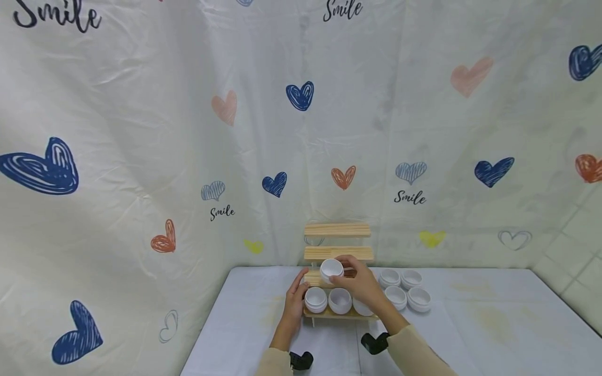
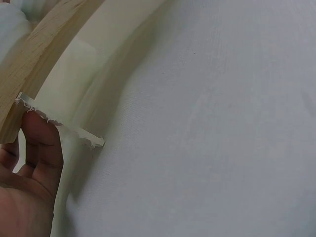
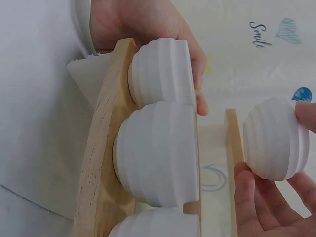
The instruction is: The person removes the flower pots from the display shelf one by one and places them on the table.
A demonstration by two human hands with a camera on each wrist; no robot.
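Hands [image 1: 361, 284] on cup [image 1: 332, 268]; on rack edge [image 2: 37, 64]

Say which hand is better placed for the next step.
Probably the right hand, for setting down the white cup it grips at the second-lowest shelf; the left hand holds the left end of the stand.

Through the head camera I face forward and down on the wooden stand [image 1: 337, 253] from its front; the left-wrist view looks closely at its left end; the right-wrist view, sideways and close before it, shares its lowest cups [image 3: 158, 153] with the head view.
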